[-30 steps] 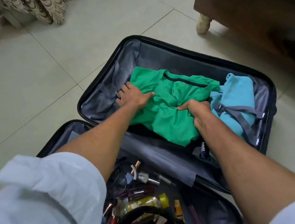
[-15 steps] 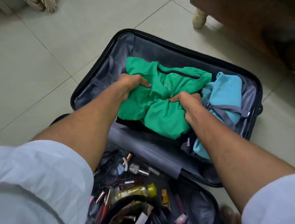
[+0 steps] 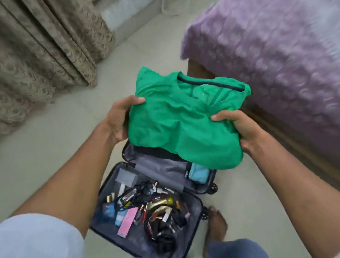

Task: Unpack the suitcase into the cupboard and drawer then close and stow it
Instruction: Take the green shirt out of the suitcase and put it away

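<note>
Green shirt (image 3: 185,122) held above open suitcase (image 3: 154,222). Left hand (image 3: 119,119), right hand (image 3: 241,129): grip pinches opposite edges. You keep fold flat, support underside, carry level to cupboard.

Left hand (image 3: 119,122): I am gripping the green shirt (image 3: 183,123) by its left edge.
Right hand (image 3: 243,129): I am gripping its right edge.
Suitcase (image 3: 151,194): lying open on the floor (image 3: 40,154) below, toiletries and cables filling its near half.
</note>
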